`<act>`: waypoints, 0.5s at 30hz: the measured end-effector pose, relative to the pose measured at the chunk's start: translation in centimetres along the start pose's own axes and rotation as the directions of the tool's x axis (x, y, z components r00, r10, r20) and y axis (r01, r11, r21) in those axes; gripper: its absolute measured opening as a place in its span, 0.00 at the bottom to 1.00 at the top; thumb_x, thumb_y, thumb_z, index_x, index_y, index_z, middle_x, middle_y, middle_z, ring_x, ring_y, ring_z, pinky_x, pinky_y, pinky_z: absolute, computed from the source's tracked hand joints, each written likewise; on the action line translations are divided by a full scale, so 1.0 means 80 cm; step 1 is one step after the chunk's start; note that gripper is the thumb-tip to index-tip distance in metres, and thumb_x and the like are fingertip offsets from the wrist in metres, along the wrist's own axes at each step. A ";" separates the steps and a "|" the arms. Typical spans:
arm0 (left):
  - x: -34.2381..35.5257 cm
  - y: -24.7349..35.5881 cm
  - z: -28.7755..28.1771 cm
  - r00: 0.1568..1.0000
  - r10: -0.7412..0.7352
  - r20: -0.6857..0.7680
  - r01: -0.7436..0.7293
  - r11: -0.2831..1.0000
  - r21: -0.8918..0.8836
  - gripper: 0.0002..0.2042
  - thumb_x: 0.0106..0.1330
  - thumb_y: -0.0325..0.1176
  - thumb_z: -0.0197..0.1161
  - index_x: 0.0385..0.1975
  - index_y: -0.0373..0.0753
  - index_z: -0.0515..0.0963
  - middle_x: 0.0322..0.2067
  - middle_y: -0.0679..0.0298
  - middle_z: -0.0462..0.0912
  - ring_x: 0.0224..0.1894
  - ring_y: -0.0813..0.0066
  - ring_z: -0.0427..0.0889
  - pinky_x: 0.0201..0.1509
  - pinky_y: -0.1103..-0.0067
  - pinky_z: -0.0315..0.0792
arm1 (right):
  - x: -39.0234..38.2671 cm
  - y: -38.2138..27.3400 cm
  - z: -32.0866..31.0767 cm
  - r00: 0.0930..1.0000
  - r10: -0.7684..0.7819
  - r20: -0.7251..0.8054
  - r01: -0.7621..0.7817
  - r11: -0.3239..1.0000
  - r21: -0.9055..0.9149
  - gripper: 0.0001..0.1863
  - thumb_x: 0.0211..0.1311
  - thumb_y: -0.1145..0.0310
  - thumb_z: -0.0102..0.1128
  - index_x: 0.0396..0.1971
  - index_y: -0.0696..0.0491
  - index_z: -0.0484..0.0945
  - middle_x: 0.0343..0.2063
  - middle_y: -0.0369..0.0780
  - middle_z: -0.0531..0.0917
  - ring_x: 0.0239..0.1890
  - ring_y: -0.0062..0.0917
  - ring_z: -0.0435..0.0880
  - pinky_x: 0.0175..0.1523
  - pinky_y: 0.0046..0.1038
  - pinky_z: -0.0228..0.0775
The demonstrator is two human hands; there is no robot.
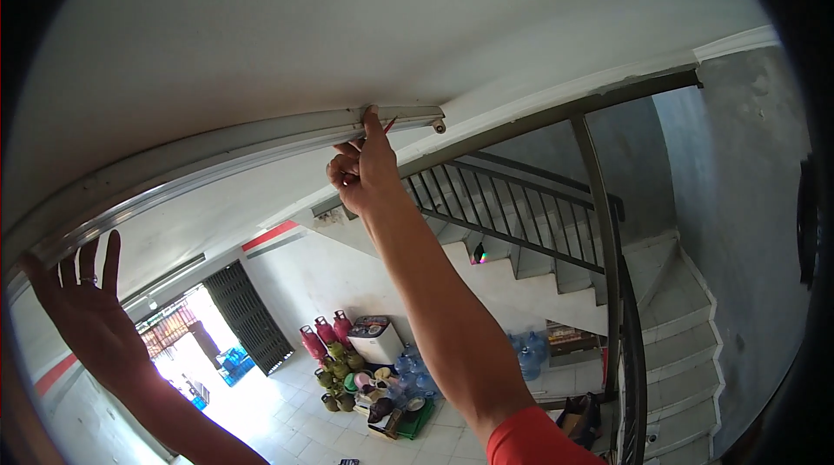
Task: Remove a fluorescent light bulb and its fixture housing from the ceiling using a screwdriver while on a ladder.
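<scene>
Two bare hands reach up to a long, pale bar that runs under the ceiling, from the near left to the middle. The left hand is wide, with its fingers spread and their tips up at the left part of the bar. The right hand is by the right end. One finger points up and touches the side of the bar, and the others curl in. A thin red bit pokes out just beside that hand; I cannot tell if the fingers hold it.

Far below, lots of containers stand on the pale floor. Pink gas bottles are at the back, with green gas bottles in front. Their insides do not show. To the right are big, see-through blue water jugs, and more blue jugs sit farther right. I cannot tell how full they are. A white box with a dark top stands behind the pile; any words on it are too small to read. A green tray lies in front. Blue crates are far left, by the bright doorway.
</scene>
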State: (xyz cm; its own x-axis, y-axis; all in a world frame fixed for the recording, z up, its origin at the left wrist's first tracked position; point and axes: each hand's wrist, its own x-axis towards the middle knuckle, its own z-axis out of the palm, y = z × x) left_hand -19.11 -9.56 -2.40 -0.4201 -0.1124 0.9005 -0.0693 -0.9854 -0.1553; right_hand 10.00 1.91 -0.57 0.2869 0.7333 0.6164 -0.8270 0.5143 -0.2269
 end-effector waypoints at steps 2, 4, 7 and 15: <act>0.008 0.005 0.004 0.999 0.051 0.009 -0.052 0.992 0.119 0.26 0.67 0.49 0.45 0.57 0.34 0.61 0.53 0.49 0.61 0.57 0.56 0.65 0.58 0.62 0.69 | 0.006 0.004 0.005 1.000 0.017 0.026 -0.019 0.999 0.045 0.26 0.59 0.42 0.50 0.36 0.53 0.66 0.23 0.34 0.66 0.11 0.15 0.52 0.28 0.25 0.69; 0.012 0.011 0.015 0.997 0.050 -0.053 -0.037 0.972 0.232 0.24 0.66 0.47 0.48 0.54 0.33 0.65 0.52 0.49 0.63 0.57 0.56 0.65 0.58 0.63 0.69 | 0.009 0.007 0.009 1.000 0.021 0.015 -0.023 0.989 0.147 0.18 0.63 0.49 0.48 0.26 0.50 0.66 0.14 0.31 0.62 0.08 0.14 0.51 0.23 0.22 0.65; 0.010 0.001 0.024 0.992 0.003 -0.124 0.031 0.961 0.274 0.23 0.63 0.44 0.55 0.50 0.32 0.69 0.49 0.50 0.67 0.57 0.59 0.66 0.57 0.65 0.70 | 0.001 -0.002 -0.004 0.999 -0.029 0.033 0.026 0.994 0.105 0.17 0.64 0.52 0.47 0.24 0.49 0.64 0.12 0.29 0.57 0.08 0.13 0.49 0.31 0.25 0.72; 0.020 0.002 0.005 0.992 -0.005 -0.123 0.025 0.986 0.165 0.19 0.59 0.39 0.61 0.44 0.30 0.71 0.44 0.54 0.74 0.50 0.67 0.72 0.55 0.69 0.71 | 0.010 0.013 -0.010 0.990 -0.055 0.130 0.030 0.982 0.187 0.15 0.62 0.53 0.51 0.28 0.50 0.66 0.14 0.30 0.58 0.09 0.14 0.48 0.40 0.37 0.77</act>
State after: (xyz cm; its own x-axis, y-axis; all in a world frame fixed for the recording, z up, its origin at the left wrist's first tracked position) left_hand -19.40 -9.97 -0.80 -0.5275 -0.0909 0.8447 0.0702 -0.9955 -0.0632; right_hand 9.80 3.38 -0.90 0.2666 0.6402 0.7204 -0.8938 0.4439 -0.0637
